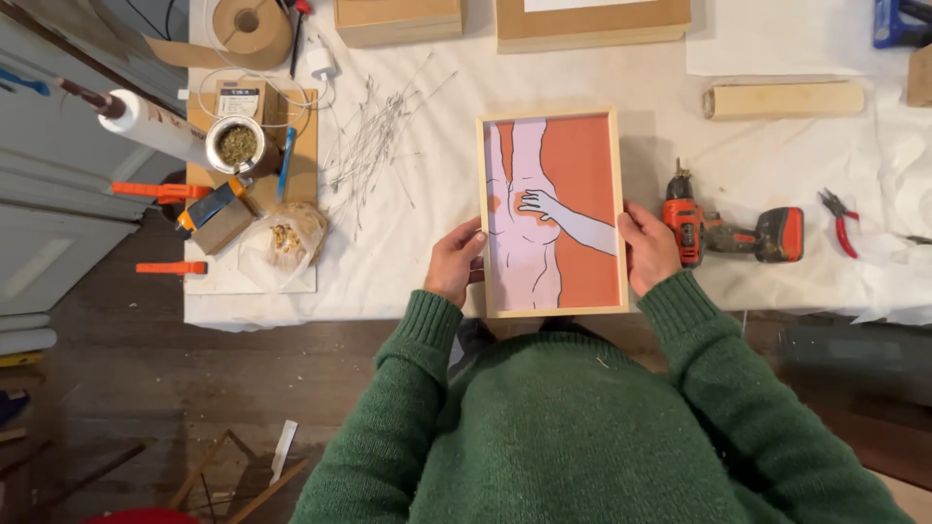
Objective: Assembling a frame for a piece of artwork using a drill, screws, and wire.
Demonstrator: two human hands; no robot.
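Green sweater sleeves (582,427) fill the bottom of the frame. At centre, the left hand (454,260) and right hand (649,247) clasp the sides of a wooden framed picture (551,213) over the counter (408,213); an orange drill (733,233) lies right.

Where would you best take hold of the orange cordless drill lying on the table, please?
Judging by its pose, take the cordless drill by the narrow handle between motor body and battery, coming from above. It lies flat on its side on the table, just beyond the right hand, which holds the framed picture.
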